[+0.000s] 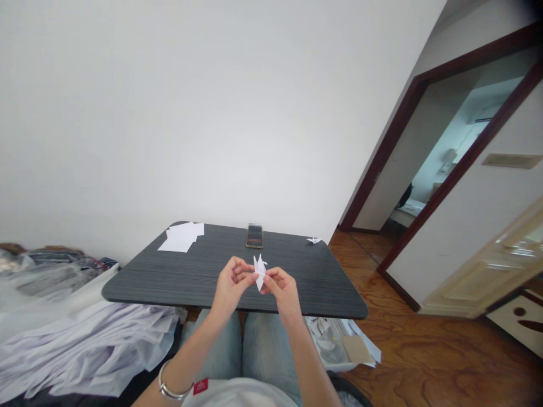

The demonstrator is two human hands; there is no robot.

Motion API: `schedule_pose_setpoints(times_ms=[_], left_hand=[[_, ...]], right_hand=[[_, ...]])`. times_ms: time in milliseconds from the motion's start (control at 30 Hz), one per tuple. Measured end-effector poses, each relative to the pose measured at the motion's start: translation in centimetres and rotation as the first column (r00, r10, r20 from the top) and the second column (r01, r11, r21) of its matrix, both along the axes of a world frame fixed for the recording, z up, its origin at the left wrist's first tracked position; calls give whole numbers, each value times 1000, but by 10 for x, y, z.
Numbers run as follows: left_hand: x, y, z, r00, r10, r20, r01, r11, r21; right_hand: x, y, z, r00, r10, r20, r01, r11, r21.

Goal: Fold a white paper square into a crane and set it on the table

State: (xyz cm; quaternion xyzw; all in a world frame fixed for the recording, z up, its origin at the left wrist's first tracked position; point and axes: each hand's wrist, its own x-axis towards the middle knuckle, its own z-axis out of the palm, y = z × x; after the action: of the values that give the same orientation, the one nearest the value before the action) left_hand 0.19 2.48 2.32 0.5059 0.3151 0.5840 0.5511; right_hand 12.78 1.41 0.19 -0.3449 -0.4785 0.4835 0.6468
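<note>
Folded white paper [260,268], held upright, pointed top and bottom

The folded paper [260,270] looks smooth and matt, like the sheets [179,237] at far left. The desk [169,282] has a finely streaked, dull finish; the right-hand wood floor [407,345] is glossy, the near-left bangle [163,388] shiny metal.

A phone [254,236] sits near the far edge of the dark table [178,278]. White fabric [106,345] lies heaped at near left. A reddish-brown door frame [383,152] stands at far right, above wooden floor [407,345]
</note>
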Motion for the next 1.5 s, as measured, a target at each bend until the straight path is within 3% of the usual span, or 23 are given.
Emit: schedule_pose_setpoints(times_ms=[233,333,633,733,900,967,1100,1233,1367,1500], left_hand=[[1,-5,1,961,175,-213,-112,954,277],[1,-7,3,954,177,-241,-95,943,318],[-1,-6,1,967,96,-235,-36,968,247],[-1,-5,-1,961,113,-251,-50,969,243],[-2,-3,-3,919,223,-324,-105,933,344],[-2,-2,-4,923,192,-335,-80,943,322],[-1,1,-8,964,74,-255,-16,975,223],[0,2,-11,977,54,-206,-22,988,155],[1,1,-9,989,22,-144,-6,994,111],[1,-1,-6,997,17,-81,-10,996,83]], right_hand=[[-4,-8,9,995,-72,69,67,995,71],[-4,-8,9,989,-117,90,109,990,87],[-1,-14,13,950,-179,256,129,971,200],[-2,-14,14,942,-205,266,143,962,233],[-3,-11,11,923,-275,269,208,945,250],[-4,-10,10,920,-289,265,220,940,261],[-6,-9,9,931,-297,214,244,939,243],[-6,-7,9,929,-326,177,286,933,216],[-4,-5,8,902,-371,221,306,910,279],[-3,-3,6,953,-249,175,207,952,226]])
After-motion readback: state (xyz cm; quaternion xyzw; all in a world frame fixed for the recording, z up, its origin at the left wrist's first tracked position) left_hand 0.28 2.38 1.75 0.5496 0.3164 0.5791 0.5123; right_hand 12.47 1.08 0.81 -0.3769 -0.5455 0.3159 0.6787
